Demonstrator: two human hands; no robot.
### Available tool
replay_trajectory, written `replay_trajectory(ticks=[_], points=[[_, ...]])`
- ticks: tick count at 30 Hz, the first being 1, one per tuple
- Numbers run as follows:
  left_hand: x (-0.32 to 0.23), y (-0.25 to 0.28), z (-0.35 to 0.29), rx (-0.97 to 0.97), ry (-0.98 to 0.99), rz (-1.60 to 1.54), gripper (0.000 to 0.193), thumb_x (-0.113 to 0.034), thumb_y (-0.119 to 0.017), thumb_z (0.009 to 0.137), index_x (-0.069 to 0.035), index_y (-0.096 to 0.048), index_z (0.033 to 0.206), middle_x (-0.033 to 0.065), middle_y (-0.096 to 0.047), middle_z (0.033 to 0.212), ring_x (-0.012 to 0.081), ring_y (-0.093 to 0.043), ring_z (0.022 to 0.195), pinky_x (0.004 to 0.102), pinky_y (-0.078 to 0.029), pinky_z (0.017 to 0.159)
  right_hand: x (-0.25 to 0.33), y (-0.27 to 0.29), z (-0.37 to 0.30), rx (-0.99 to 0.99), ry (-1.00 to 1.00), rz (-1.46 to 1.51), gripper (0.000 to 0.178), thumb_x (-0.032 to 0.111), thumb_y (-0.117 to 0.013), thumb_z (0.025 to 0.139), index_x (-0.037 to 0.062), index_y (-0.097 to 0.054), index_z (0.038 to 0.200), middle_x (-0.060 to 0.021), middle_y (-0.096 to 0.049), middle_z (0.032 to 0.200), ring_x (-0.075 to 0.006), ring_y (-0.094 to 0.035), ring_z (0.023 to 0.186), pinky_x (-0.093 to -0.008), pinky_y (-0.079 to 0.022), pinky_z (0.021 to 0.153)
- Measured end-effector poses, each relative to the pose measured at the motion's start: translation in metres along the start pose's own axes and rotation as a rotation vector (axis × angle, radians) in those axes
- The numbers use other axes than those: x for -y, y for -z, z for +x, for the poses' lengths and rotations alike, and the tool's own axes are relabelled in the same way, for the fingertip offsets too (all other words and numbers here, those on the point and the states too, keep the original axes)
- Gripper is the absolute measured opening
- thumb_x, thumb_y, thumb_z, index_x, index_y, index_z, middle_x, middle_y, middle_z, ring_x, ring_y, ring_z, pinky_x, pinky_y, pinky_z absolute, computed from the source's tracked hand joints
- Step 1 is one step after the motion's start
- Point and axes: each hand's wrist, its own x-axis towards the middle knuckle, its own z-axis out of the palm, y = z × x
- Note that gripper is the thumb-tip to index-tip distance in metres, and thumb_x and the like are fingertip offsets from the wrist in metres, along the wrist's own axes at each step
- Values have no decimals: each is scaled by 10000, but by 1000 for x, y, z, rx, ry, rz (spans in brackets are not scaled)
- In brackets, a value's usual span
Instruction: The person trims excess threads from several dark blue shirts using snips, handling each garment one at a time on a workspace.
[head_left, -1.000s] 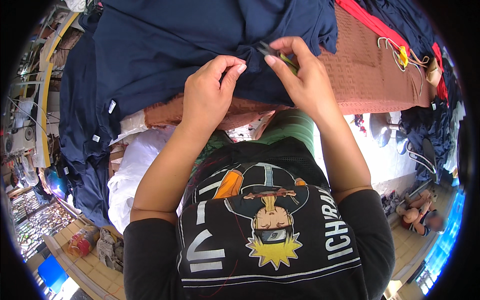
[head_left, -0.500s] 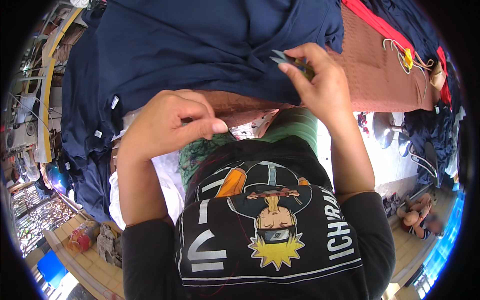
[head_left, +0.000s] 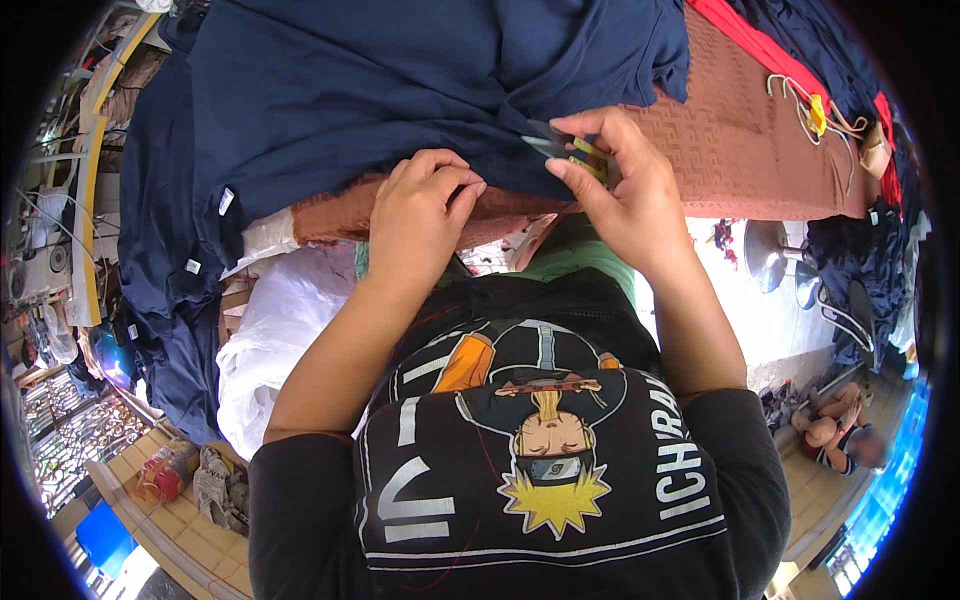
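Note:
Dark navy fabric [head_left: 350, 90] is spread in loose folds over a table covered with a brown patterned cloth [head_left: 740, 160]. In my right hand [head_left: 635, 190] is a pair of thread snips [head_left: 588, 158] with yellow-green handles, held between thumb and fingers. Their blades point left over the fabric's near edge and stand apart. My left hand [head_left: 415, 215] is closed, thumb against the fingers, beside that near edge and left of the snips. Whatever the left fingertips may pinch is too small or hidden to make out.
White plastic bags [head_left: 275, 340] sit below the table at my left. Further right lie a red strip [head_left: 765, 50] and pale cords with a yellow piece [head_left: 817, 117]. A fan [head_left: 768, 255] stands beyond the table's right end. A person [head_left: 840, 430] sits at far right.
My left hand has moved right and up to the fabric's near edge, closer to the snips. My right hand has come slightly down and left with the snips.

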Motion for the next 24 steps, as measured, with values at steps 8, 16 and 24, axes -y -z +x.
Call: replay_trajectory(ticks=[8,16,24], points=[[-3,16,-6,33,160,-260,137,-120,-748,792,-25,-709,881,71,-632,1018,184,-618,929,308,-489,804,-6,-14,-11,94,-5,-24,198,58,-679,830,34,-601,1010,-131,-625,913,-293,-642,760,-347,-511,667],[1,-12,4,-72,119,-102,114,-161,-724,793,-75,-707,867,32,-625,980,225,-597,953,360,-467,825,3,-12,-5,95,-37,-44,194,67,-680,828,34,-603,1003,-136,-631,930,-309,-652,810,-369,-514,689],[-10,15,-8,-14,200,-394,124,-91,-721,800,-46,-739,914,42,-638,985,171,-613,909,292,-481,785,-8,-21,-5,90,102,-85,183,48,-683,799,44,-610,967,-117,-638,888,-336,-630,805,-398,-497,676]])
